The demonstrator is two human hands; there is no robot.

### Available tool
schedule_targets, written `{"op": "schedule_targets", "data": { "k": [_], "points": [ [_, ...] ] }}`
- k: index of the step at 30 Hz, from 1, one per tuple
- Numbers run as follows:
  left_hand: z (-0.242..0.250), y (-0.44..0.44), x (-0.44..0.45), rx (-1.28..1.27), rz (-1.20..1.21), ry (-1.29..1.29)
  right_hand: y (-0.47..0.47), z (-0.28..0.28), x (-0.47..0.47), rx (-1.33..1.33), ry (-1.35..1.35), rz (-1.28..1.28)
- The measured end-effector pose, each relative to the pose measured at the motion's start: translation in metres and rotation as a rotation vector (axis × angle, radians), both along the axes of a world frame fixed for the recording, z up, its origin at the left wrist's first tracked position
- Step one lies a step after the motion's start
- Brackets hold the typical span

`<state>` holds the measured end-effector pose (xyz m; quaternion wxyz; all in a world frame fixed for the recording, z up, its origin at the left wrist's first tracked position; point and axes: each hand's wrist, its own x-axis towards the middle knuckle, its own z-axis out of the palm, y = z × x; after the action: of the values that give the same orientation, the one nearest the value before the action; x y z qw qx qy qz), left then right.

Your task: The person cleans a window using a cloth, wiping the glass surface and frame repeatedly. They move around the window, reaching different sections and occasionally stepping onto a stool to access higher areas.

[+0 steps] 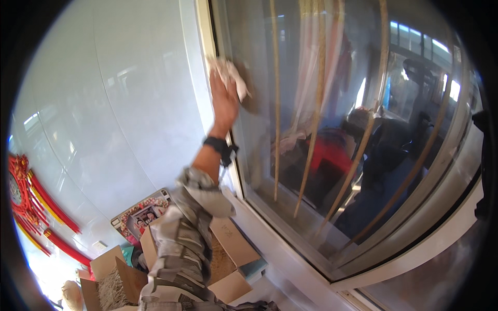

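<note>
My left hand [225,103] is raised and presses a crumpled, pale cloth [233,76] against the left edge of a window pane [253,155], beside its pale frame [206,42]. The fingers lie over the cloth and partly hide it. A black band [221,149] circles the wrist, and the camouflage sleeve [179,252] is pushed up the forearm. My right hand is out of view. Behind the glass stand several thin, upright rods [320,97]. Reflections on the pane mix with what lies behind it.
Below the arm are open cardboard boxes [237,248] with straw-like filling [113,289]. A framed photograph [142,217] leans against the glossy white wall [128,97]. Red tasselled knot ornaments [23,194] hang at the left. The window sill [272,248] runs along the window's lower edge.
</note>
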<state>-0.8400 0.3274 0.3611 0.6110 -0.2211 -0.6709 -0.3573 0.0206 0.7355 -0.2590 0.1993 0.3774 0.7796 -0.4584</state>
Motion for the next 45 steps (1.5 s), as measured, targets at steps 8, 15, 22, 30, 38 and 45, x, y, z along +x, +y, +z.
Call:
{"op": "schedule_targets", "data": {
  "k": [8, 15, 22, 30, 38, 45],
  "points": [
    [-0.330, 0.049, 0.054, 0.528, -0.422, -0.570, 0.003, -0.020, 0.007, -0.134, -0.057, 0.040],
    [-0.176, 0.080, 0.068, 0.277, -0.219, -0.168, 0.004, 0.008, -0.018, -0.053, -0.108, 0.065],
    [-0.072, 0.191, 0.222, -0.065, -0.234, 0.051, -0.019, 0.057, -0.066, 0.031, 0.131, -0.107],
    [-0.255, 0.275, 0.366, -0.726, -0.428, 0.062, -0.015, 0.104, -0.075, 0.028, 0.157, -0.069],
    [-0.135, 0.297, 0.371, -0.497, -0.366, 0.200, -0.006, 0.019, 0.020, 0.103, 0.167, 0.349],
    [0.027, 0.276, 0.348, -0.343, -0.447, -0.002, 0.007, 0.026, 0.022, -0.098, 0.008, -0.065]
  ]
}}
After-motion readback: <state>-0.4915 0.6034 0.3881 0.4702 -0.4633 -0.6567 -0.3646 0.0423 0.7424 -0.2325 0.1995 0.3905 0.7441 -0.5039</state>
